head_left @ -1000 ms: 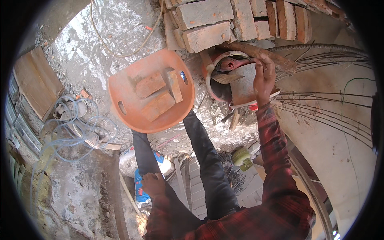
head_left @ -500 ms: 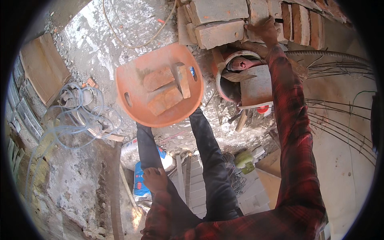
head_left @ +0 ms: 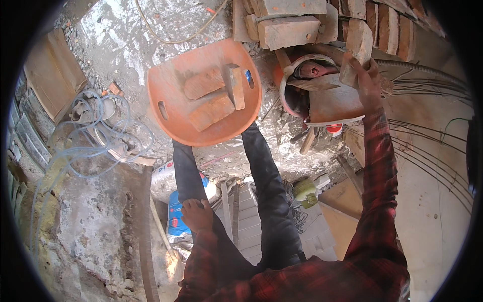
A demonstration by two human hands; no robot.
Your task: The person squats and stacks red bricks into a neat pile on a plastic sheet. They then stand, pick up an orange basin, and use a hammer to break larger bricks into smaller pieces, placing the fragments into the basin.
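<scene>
Right hand (head_left: 370,83) lifted brick (head_left: 352,68) off stack (head_left: 322,20), pan (head_left: 201,95) nearby

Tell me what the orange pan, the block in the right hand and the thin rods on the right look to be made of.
Orange pan: likely moulded plastic, smooth, uniformly coloured, with cut handle slots, dusted grey.
Block in the right hand: fired clay brick by its reddish, rough, chipped faces, like the three bricks in the pan.
Thin rods: probably steel wire or bar, dark, slender, evenly curved.

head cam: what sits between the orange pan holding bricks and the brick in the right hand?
Head view: between orange pan and the brick held by the right hand sits a round bucket, partly covered by a flat board.
</scene>
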